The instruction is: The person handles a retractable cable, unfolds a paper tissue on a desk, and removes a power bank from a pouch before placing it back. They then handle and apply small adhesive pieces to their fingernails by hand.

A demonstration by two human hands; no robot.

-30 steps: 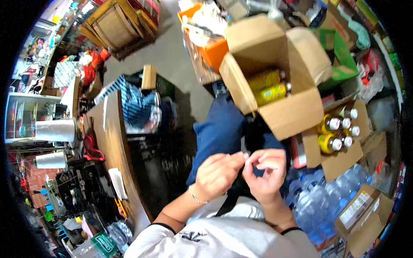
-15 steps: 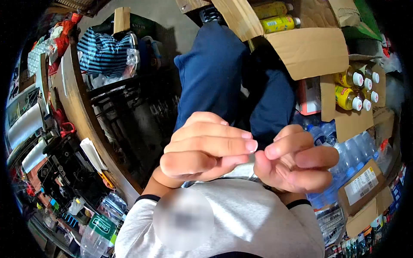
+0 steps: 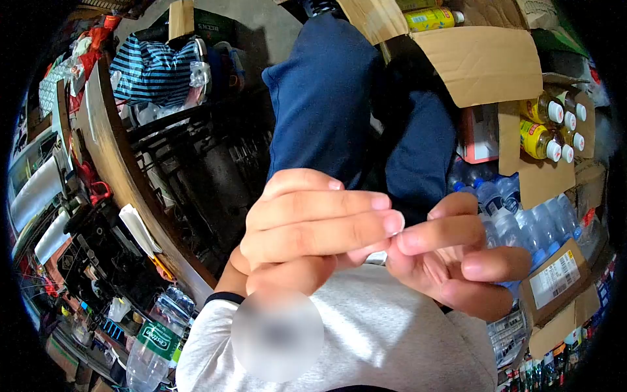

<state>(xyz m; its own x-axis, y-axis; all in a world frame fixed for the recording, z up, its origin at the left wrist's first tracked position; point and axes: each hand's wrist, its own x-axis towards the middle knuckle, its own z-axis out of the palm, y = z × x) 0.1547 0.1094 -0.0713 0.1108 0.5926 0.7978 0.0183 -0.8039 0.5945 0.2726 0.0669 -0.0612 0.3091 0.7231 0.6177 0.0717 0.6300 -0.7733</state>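
In front of my chest, my left hand is closed, its fingers laid together and the fingertips pressed toward the thumb. Its fingertips meet the thumb and index finger of my right hand, which are pinched together while the other fingers curl loosely. Whatever lies between the fingertips, if anything, is too small or hidden to make out. Below both hands is the light grey shirt, and beyond them are my legs in dark blue trousers.
At right stand an open cardboard box with yellow-labelled bottles, another carton of white-capped bottles, and clear plastic bottles. A wooden board edge runs along the left, near a striped bag and a green-labelled bottle.
Both hands stay fingertip to fingertip. The left hand has turned slightly, and the right hand's fingers have spread a little and moved lower right. The camera view has shifted slightly.
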